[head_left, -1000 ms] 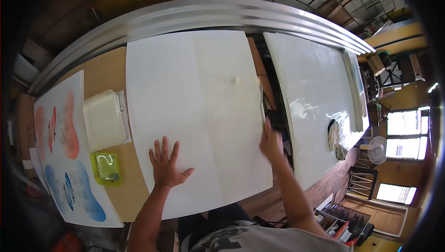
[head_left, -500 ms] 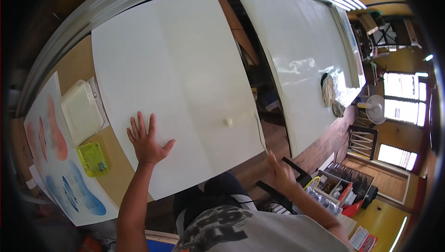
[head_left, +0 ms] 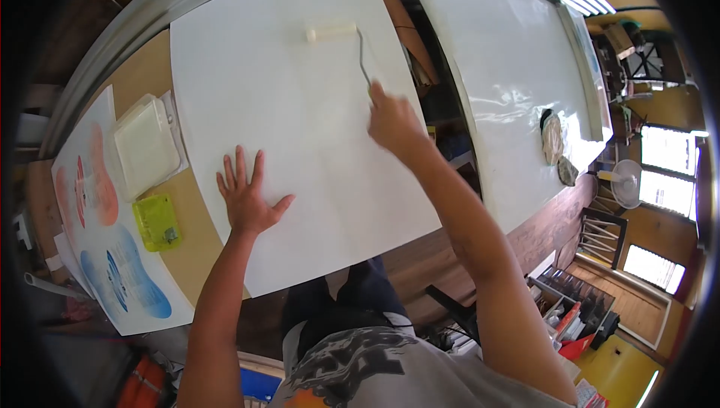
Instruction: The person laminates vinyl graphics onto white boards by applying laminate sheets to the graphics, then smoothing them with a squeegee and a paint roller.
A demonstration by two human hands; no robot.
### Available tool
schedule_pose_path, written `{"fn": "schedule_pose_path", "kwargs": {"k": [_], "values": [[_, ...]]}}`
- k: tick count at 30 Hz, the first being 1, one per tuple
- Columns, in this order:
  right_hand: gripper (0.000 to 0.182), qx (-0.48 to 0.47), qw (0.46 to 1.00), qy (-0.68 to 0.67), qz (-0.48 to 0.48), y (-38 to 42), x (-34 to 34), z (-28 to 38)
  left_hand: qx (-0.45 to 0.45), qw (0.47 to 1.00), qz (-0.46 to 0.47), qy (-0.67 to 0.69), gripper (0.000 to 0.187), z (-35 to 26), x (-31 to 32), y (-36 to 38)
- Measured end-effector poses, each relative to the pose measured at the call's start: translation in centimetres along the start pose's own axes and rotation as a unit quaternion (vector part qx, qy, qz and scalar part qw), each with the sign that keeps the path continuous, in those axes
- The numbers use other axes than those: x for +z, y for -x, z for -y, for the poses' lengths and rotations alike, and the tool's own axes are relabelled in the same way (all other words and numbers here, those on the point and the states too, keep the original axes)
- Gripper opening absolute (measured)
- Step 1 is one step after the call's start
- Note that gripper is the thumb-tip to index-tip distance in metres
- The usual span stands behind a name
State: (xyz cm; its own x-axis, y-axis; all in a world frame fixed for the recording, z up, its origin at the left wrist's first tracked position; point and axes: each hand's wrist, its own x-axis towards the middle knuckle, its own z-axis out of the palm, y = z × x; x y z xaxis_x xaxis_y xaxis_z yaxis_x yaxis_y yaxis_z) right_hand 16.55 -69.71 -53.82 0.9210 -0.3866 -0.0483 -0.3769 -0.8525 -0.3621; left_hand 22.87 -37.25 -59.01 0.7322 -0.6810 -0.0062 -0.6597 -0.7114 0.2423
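A large white sheet (head_left: 300, 108) lies flat on the table. My left hand (head_left: 251, 199) rests on its lower left part, palm down with the fingers spread. My right hand (head_left: 394, 121) is closed round the handle of a paint roller (head_left: 334, 32), whose cream-coloured sleeve is over the upper part of the sheet. A bent wire joins the sleeve to the handle, and most of the handle is hidden in my fingers.
To the left are a white tray (head_left: 144, 149), a yellow-green container (head_left: 157, 223) and a printed sheet with red and blue shapes (head_left: 154, 277). A second white surface (head_left: 517, 85) to the right, across a gap, bears a wrapped bundle (head_left: 553, 138).
My right hand has carried the roller from the sheet's lower right edge up to its upper part. My left hand stays spread on the sheet. The whole view has shifted slightly.
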Motion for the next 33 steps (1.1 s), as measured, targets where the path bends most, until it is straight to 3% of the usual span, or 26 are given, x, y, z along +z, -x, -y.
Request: {"fn": "schedule_pose_path", "kwargs": {"k": [1,2,4,5,9,13,19,22,23,26,28,31,32,33], "values": [[0.059,-0.037,0.999,0.021,-0.027,5.2,1.5,-1.2,-0.002,1.0,0.0,0.004,0.104,0.0,0.1,0.0],[0.059,-0.013,0.999,0.043,-0.021,11.0,1.2,-1.1,-0.008,1.0,-0.003,0.01,0.104,0.1,0.2,-0.1],[0.06,0.105,0.984,-0.013,0.146,22.4,-2.2,0.1,-0.018,1.0,-0.005,0.023,0.104,0.3,0.0,-0.1],[0.058,0.121,0.979,-0.024,0.166,27.2,-4.5,1.4,-0.018,1.0,-0.001,0.023,0.104,0.3,-0.1,-0.1],[0.066,0.177,0.964,-0.006,0.199,35.3,-7.6,5.7,-0.008,0.999,-0.002,0.031,0.103,0.7,0.0,0.0],[0.06,0.163,0.959,0.069,0.22,23.3,-5.5,3.8,0.0,0.999,-0.016,0.036,0.101,0.8,0.4,0.3],[0.03,-0.015,0.998,0.068,0.003,-0.5,-0.8,4.4,0.001,0.999,-0.019,0.031,0.102,0.9,0.6,0.5],[0.035,-0.031,0.997,0.073,-0.013,0.7,0.7,5.3,-0.008,0.999,-0.006,0.031,0.102,0.8,0.4,0.5],[0.045,-0.029,0.995,0.09,-0.015,4.5,1.4,4.7,-0.013,0.999,-0.012,0.029,0.102,0.8,0.2,0.5],[0.058,0.087,0.992,0.019,0.091,14.0,-0.5,5.6,-0.028,0.999,0.015,0.029,0.102,1.2,-0.2,0.2],[0.057,0.137,0.981,0.047,0.133,11.8,-1.3,6.9,-0.017,0.999,0.011,0.042,0.103,0.9,-0.2,0.4],[0.053,0.065,0.986,0.147,0.046,-0.2,2.0,5.5,-0.011,0.999,0.004,0.032,0.103,1.0,0.3,0.5],[0.046,0.014,0.989,0.148,-0.012,-5.1,3.1,4.9,-0.013,0.999,0.013,0.03,0.103,1.0,0.5,0.6],[0.03,0.044,0.994,0.1,0.01,-8.8,2.8,6.0,-0.009,0.999,-0.004,0.033,0.102,1.1,0.5,0.3]]}}
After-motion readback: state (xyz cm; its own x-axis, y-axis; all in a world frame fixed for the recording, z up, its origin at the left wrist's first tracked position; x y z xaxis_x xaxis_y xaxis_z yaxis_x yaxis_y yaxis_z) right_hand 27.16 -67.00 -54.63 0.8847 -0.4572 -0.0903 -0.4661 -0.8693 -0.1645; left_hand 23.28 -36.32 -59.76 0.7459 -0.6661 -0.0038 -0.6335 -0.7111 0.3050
